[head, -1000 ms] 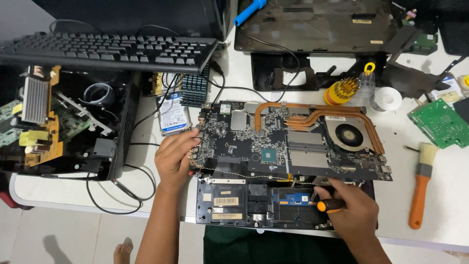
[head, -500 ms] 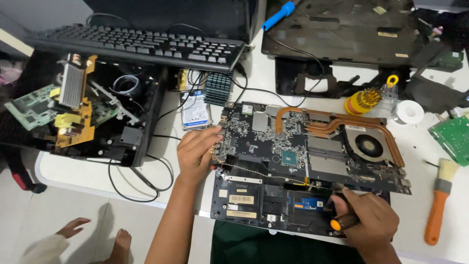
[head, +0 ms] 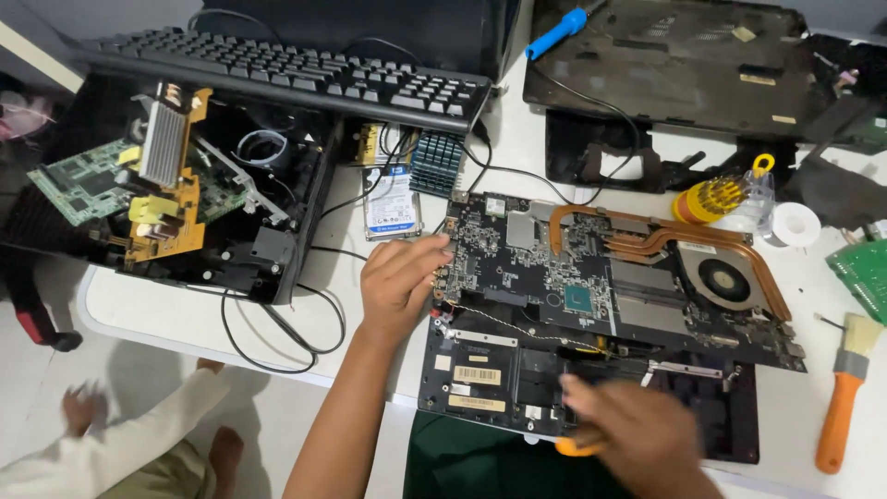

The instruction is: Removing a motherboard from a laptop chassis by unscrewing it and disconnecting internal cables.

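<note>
— Two hands work on a white surface [head: 813,397] full of computer parts. Where is the motherboard [head: 591,268]?
— In the middle, just below the black keyboard [head: 296,79].
— And the grip?
— The left hand [head: 399,282] lies loose on the motherboard's left edge. The right hand [head: 637,434], blurred below it, is clenched around an orange-handled screwdriver [head: 575,447].

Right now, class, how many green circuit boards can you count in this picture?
2. One green circuit board sits in the open black case at far left; another is cut off by the right edge, above the orange-handled brush. More may be hidden under the clutter.
</note>
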